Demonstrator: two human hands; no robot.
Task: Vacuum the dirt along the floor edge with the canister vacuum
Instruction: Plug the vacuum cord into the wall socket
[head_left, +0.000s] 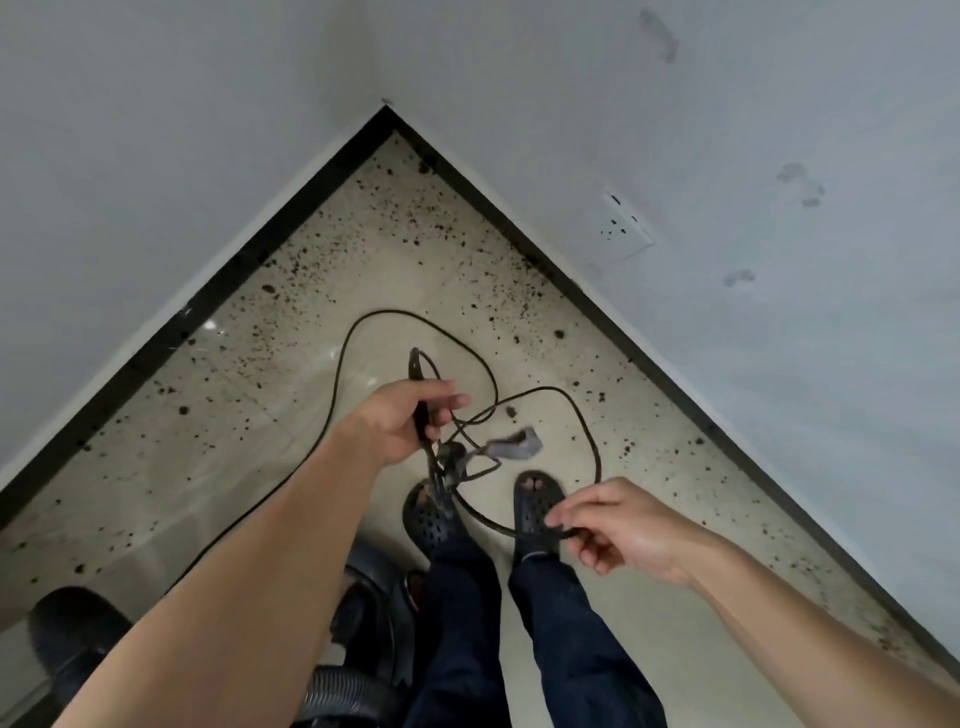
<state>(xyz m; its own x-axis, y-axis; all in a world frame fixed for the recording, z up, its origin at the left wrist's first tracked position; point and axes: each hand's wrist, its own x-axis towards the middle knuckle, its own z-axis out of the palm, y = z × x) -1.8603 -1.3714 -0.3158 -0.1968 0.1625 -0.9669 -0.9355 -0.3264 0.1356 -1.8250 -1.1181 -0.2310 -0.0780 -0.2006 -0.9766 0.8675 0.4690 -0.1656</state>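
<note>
Grips bundled black power cord (387, 312) in left hand (400, 421), pinches slack strand between right hand (623, 530) fingertips; loops spread beyond the fingers toward scattered dirt (558, 334).

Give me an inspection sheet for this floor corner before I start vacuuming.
Surface: glossy beige floor, dark dirt specks scattered toward both wall edges.
Job's things: canister vacuum low in view, ribbed hose below it.
Clutter: dark object at lower left, unidentifiable.
Hands: left hand grips bunched power cord; right hand pinches its loop.
Cables: power cord loops loosely over the floor.
Surroundings: white walls, black skirting, wall socket with nothing plugged in.
</note>
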